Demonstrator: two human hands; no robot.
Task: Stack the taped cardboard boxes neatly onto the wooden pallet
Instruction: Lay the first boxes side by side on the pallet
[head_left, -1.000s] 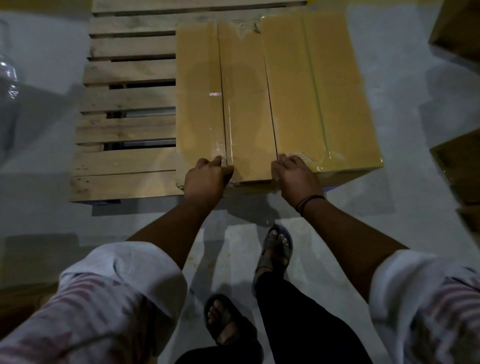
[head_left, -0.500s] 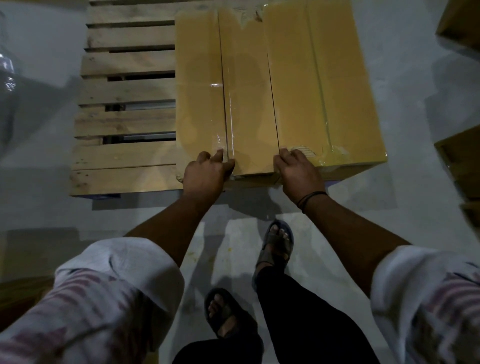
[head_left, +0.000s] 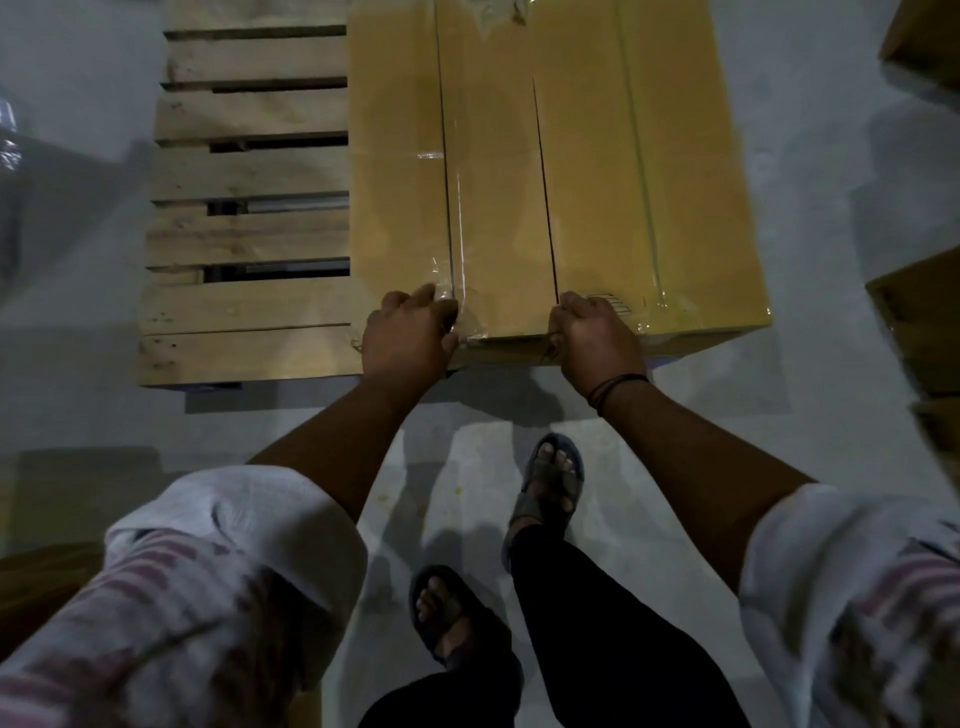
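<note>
A grey concrete floor (head_left: 810, 218) fills the view, and on it lies the wooden pallet (head_left: 249, 306), its left half bare slats with dark gaps between them. The right half carries the cardboard boxes (head_left: 649, 171), lying flat and close side by side in one layer; two dark lines run the length of their tops, so I judge them to be two or three, but cannot say which. Their right flank seems to hang a little past the pallet's edge. More boxes (head_left: 919, 322) wait on the floor well off to the right, cut by the frame. So the job looks partly done: one row is down and being squared up, while the bare slats and the waiting boxes are yet to be dealt with. Every box in sight is closed and sealed with clear tape (head_left: 460, 218), so what is inside is hidden. The left hand (head_left: 410, 332) curls its fingers over the near top edge of the row at the left line, thumb on the tape, gripping it. The right hand (head_left: 597, 338) grips the same edge at the right line, fingers bent over the corner. A dark cord band (head_left: 618, 387) circles the right wrist
</note>
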